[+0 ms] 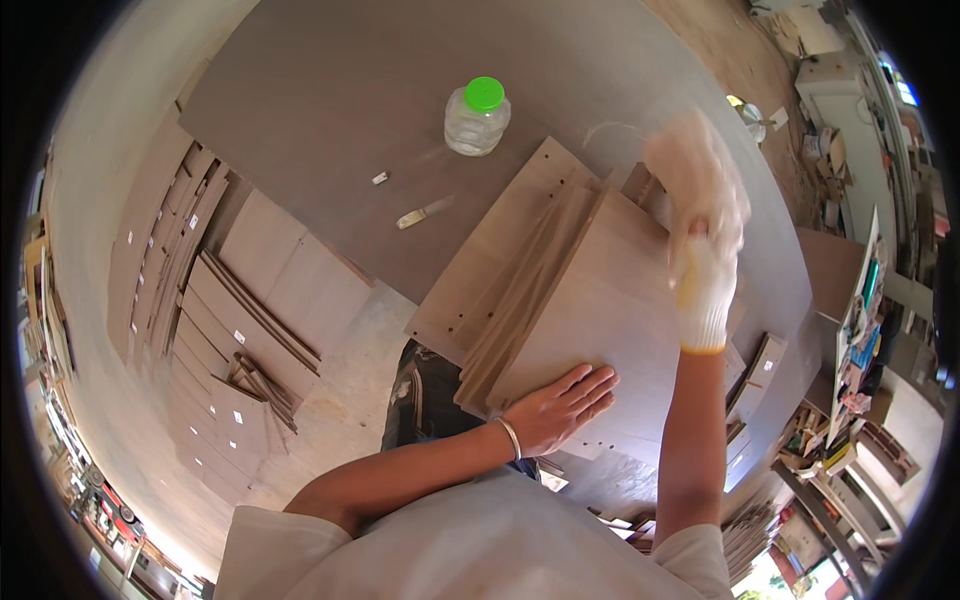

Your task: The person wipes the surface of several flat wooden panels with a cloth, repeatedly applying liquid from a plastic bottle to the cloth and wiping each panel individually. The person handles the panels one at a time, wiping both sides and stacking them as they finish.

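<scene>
My left hand [560, 408], bare with a metal bangle at the wrist, lies flat on the top brown board [610, 290], fingers stretched out. That board has small drilled holes along its near edge. Under and left of it, several similar boards [530, 270] are fanned out in a slanted stack. My right hand [708, 255] wears a white knitted glove with a yellow cuff. It is over the board's far right side, smeared by motion. The hand seems closed round a pale, blurred wad [695, 160], perhaps cloth; its kind cannot be made out.
A clear plastic jar [476, 122] with a green lid stands on the large grey-brown table [330, 90]. A flat-bladed scraper or brush [412, 218] and a small white piece [380, 178] lie nearer. Stacked boards [245, 310] fill the left; narrow strips [757, 378] lie at right.
</scene>
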